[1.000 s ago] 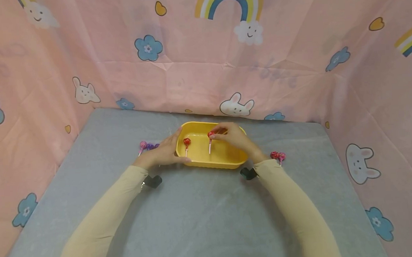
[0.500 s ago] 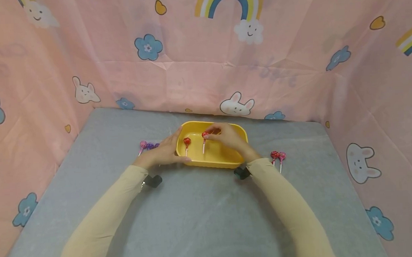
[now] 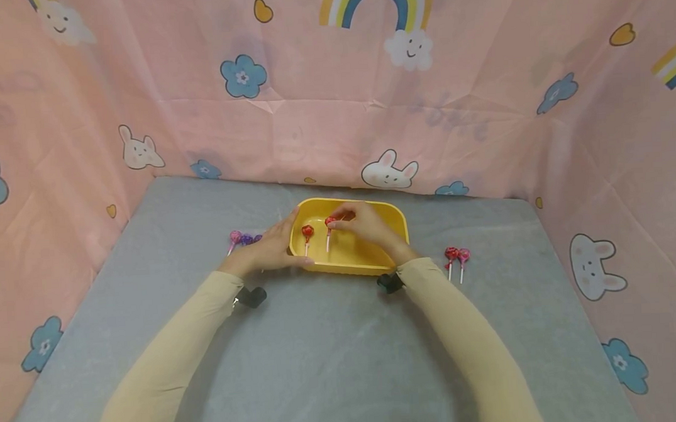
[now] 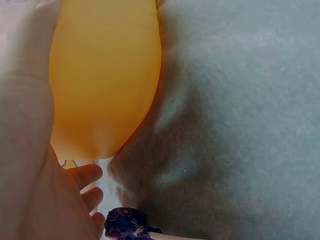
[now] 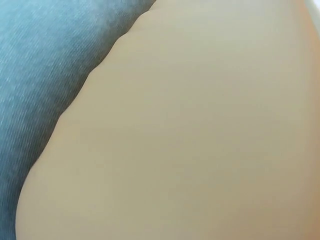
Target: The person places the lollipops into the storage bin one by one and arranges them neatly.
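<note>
A yellow plastic tub (image 3: 368, 257) stands on the grey cloth, its long side facing me. My left hand (image 3: 266, 247) rests against its left end, fingers extended along the outside and thumb at the front rim. In the left wrist view the fingertips (image 4: 91, 199) reach past the tub's wall (image 4: 105, 80). Inside the tub, my right hand (image 3: 367, 225) pinches a red lollipop (image 3: 329, 222) by its wrapped head, the white stick pointing down. Another red lollipop (image 3: 307, 232) lies left of it in the tub. Whether the pinched one touches the floor of the tub, I cannot tell.
Left of the tub lie a pink lollipop (image 3: 235, 237) and purple lollipops (image 3: 247, 239), partly hidden by my left hand. To the right, a red lollipop (image 3: 451, 254) and a pink lollipop (image 3: 464, 255) lie side by side. Pink printed curtain (image 3: 312, 130) surrounds the table.
My right hand has moved left inside the tub with the red lollipop, bringing it closer to the other one. My left hand has stayed in place.
</note>
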Motion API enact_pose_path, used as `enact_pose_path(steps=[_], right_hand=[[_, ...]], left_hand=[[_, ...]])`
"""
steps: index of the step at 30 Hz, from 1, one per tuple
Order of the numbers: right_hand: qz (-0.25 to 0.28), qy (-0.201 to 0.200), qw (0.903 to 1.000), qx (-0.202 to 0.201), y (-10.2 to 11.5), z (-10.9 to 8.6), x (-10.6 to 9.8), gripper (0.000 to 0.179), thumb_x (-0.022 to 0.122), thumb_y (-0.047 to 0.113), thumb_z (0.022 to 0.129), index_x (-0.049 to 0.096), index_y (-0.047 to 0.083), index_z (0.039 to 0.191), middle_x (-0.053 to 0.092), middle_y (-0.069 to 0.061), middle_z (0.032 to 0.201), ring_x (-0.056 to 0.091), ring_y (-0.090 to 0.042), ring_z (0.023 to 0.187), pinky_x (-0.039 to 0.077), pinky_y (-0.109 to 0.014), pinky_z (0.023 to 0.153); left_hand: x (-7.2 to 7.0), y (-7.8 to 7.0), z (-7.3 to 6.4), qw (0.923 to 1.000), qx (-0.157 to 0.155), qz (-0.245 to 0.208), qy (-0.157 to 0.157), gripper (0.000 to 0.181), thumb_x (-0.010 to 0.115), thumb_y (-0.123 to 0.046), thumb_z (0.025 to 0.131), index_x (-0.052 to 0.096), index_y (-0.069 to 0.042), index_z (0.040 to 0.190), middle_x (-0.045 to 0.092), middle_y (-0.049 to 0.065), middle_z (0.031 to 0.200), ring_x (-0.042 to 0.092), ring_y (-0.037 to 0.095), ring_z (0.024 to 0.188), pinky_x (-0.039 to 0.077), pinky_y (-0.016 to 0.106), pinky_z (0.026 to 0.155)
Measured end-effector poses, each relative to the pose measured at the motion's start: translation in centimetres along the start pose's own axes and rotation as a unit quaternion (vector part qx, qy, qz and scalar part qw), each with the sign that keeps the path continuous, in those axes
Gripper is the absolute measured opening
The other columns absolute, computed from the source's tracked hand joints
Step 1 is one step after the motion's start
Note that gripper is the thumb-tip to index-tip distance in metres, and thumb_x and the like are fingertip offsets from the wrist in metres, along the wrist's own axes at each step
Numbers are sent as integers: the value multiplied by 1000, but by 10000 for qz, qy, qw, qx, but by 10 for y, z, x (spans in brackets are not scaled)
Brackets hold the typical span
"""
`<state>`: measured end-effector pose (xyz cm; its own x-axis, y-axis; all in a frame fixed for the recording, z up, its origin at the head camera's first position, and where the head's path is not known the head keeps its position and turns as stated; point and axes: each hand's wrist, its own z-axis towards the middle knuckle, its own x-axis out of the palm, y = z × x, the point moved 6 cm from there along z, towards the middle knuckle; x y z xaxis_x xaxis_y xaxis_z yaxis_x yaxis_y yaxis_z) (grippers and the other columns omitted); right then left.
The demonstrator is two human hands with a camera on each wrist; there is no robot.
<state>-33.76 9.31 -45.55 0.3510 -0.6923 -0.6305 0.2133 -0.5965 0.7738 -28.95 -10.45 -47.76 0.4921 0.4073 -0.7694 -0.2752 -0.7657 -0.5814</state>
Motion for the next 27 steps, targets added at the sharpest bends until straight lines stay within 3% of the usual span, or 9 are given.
enact_pose_path(steps=[27], right_hand=[[79, -6, 9999, -117, 1, 13, 23, 25, 73, 26, 90, 72, 8, 108, 71, -8, 104, 60, -21, 93, 50, -27, 83]], left_hand=[[3, 5, 2, 10000, -73, -23, 64, 128, 65, -73, 78, -24, -23, 155, -5, 12, 169, 5, 38, 155, 9, 57, 126]])
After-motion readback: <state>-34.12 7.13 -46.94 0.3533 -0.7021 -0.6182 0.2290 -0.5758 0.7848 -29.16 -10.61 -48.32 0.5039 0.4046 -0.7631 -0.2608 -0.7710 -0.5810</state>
